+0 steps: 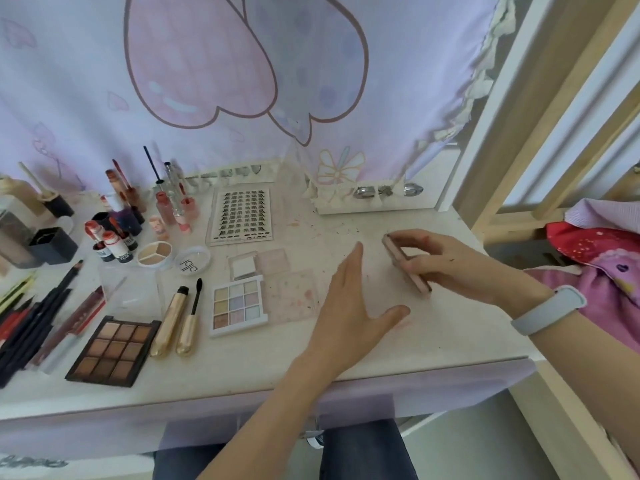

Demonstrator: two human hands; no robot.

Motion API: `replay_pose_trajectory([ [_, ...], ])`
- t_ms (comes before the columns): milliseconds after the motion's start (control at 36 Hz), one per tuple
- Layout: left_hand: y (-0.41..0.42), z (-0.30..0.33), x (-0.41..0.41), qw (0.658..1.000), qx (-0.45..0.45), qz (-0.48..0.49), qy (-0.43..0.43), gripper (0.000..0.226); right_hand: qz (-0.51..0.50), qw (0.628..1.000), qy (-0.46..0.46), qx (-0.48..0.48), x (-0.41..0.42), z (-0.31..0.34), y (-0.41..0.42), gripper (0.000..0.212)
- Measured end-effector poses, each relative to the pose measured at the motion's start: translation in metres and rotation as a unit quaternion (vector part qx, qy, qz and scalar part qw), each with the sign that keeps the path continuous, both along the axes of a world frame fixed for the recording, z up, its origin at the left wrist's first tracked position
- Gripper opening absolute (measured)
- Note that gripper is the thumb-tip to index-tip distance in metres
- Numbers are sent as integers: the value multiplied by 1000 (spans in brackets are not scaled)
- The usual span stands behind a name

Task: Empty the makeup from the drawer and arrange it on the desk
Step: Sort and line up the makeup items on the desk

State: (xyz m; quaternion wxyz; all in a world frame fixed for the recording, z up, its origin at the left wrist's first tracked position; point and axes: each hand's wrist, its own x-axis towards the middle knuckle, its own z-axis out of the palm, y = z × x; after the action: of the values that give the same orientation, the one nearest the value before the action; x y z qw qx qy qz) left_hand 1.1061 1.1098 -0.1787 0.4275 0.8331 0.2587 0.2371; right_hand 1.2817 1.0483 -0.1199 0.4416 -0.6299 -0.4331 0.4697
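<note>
Bare white desk (450, 327) is seen between the hands and its front edge. A thin pink compact (405, 263), tilted on edge, is pinched by the right hand (446, 265); the left hand (349, 306) is held flat, fingers straight.

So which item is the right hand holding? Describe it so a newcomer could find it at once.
Start at the white desk and look to its right half, away from the makeup laid out on the left. There the right hand pinches a slim pink compact on edge. Unlike the open palettes lying flat, it is closed and tilted off the surface.
</note>
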Motion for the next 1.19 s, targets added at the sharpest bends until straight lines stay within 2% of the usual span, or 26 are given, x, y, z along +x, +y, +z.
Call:
replay_pose_trajectory([
  [83,0,4,-2,999,-42,4,-34,111,26,999,-46,-1,-16,0,-1,42],
  [167,1,4,-4,997,-44,17,-54,110,18,998,-66,-8,-27,0,2,49],
  [333,-1,6,-5,997,-47,16,-64,112,-12,997,-72,-24,-31,-2,3,79],
  [500,-1,8,-6,996,-45,29,-78,99,-42,997,-67,-16,-27,-4,4,58],
  [556,1,8,-6,994,-58,30,-84,99,-30,999,-38,-14,-24,-1,5,54],
  [611,3,8,-6,994,-66,27,-86,99,-14,1000,2,-2,-22,0,5,36],
  [694,8,8,-5,995,-61,17,-76,99,-82,996,45,10,-15,-1,6,27],
  [833,23,17,-6,999,-26,11,-37,102,-177,982,54,32,-5,-1,11,24],
  [944,36,28,-6,997,68,17,34,107,-208,977,10,49,-1,-2,19,23],
  [1028,52,30,-6,980,139,35,139,111,-223,974,-14,47,2,-3,26,21],
  [1194,77,23,-4,941,199,59,268,91,-256,965,-29,49,8,-3,37,19],
])
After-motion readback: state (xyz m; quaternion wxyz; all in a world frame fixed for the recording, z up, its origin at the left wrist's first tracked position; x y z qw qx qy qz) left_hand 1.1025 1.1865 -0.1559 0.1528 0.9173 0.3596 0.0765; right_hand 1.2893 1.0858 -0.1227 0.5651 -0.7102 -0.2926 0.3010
